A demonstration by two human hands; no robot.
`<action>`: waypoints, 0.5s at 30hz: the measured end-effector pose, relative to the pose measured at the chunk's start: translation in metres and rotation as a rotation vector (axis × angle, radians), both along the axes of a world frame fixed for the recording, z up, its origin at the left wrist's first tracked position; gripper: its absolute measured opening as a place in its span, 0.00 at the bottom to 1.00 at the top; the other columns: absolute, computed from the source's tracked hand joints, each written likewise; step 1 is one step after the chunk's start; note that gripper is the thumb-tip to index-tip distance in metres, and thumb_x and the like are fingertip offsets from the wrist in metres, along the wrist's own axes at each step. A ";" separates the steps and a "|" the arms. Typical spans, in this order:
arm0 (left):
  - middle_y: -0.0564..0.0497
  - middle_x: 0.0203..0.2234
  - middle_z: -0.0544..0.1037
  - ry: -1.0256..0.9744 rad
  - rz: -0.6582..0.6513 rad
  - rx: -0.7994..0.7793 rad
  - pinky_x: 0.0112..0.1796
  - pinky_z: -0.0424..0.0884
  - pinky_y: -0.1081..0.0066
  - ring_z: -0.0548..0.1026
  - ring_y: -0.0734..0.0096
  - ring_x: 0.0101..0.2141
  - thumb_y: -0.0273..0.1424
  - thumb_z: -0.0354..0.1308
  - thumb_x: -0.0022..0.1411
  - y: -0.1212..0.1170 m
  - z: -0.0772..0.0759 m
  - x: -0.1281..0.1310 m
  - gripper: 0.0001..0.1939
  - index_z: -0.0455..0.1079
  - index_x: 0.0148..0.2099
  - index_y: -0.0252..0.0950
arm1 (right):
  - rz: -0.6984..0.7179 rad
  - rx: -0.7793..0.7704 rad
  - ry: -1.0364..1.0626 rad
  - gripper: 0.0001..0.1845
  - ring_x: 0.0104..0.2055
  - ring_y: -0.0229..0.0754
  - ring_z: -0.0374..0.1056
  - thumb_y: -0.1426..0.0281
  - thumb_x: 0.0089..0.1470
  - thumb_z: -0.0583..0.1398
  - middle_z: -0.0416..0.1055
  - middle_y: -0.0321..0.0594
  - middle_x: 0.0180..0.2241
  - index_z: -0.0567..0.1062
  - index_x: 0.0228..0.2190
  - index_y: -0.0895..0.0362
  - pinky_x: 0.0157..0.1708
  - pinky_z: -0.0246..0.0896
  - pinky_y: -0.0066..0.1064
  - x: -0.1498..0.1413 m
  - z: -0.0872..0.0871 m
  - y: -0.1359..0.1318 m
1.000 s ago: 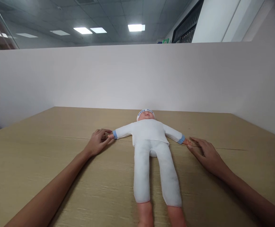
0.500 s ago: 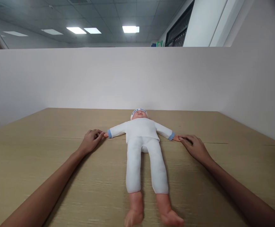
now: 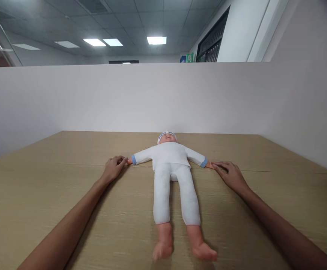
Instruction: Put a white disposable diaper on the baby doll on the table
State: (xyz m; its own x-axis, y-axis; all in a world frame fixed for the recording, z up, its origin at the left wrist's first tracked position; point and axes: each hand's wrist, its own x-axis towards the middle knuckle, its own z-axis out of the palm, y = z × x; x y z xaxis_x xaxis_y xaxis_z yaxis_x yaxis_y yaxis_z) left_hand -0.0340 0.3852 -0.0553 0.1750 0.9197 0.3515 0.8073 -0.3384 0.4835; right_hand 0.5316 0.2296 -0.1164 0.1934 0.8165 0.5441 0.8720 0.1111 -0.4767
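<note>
Two blue cuffs (image 3: 134, 159) trim the white-clad, barefoot doll (image 3: 171, 154) lying face-up on the desk (image 3: 53, 195), arms spread; my left hand (image 3: 113, 168) and right hand (image 3: 233, 176), pinched nearly closed, each hold one of its hands (image 3: 210, 165).

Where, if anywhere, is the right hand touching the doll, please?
Touching: the head view shows the right hand meeting the doll's hand with no gap.
</note>
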 end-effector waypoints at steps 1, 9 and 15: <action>0.44 0.35 0.84 -0.017 -0.001 0.005 0.47 0.70 0.56 0.77 0.52 0.40 0.56 0.48 0.68 -0.002 0.001 0.000 0.30 0.82 0.41 0.40 | 0.001 0.010 0.002 0.27 0.54 0.59 0.75 0.48 0.68 0.56 0.84 0.49 0.48 0.87 0.47 0.53 0.59 0.66 0.57 -0.002 0.001 -0.001; 0.37 0.52 0.81 -0.334 0.095 0.207 0.58 0.71 0.49 0.76 0.50 0.54 0.49 0.39 0.76 -0.085 0.035 0.048 0.29 0.74 0.53 0.36 | -0.088 0.212 0.127 0.29 0.59 0.60 0.70 0.50 0.71 0.52 0.78 0.57 0.54 0.79 0.53 0.57 0.65 0.60 0.62 -0.061 0.033 -0.035; 0.54 0.67 0.73 -0.429 -0.127 0.185 0.58 0.75 0.38 0.73 0.47 0.63 0.45 0.42 0.78 -0.267 0.044 0.085 0.25 0.62 0.72 0.62 | 0.042 0.212 0.296 0.22 0.53 0.53 0.77 0.53 0.75 0.49 0.80 0.48 0.52 0.75 0.56 0.47 0.55 0.76 0.49 -0.161 0.067 -0.144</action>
State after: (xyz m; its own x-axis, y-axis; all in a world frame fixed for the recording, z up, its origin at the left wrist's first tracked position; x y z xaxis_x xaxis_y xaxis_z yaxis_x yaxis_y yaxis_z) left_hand 0.0511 0.1187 -0.0109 0.0854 0.8157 0.5722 0.4954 -0.5330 0.6860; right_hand 0.3707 0.0853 -0.0495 0.3365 0.7019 0.6278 0.6920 0.2678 -0.6704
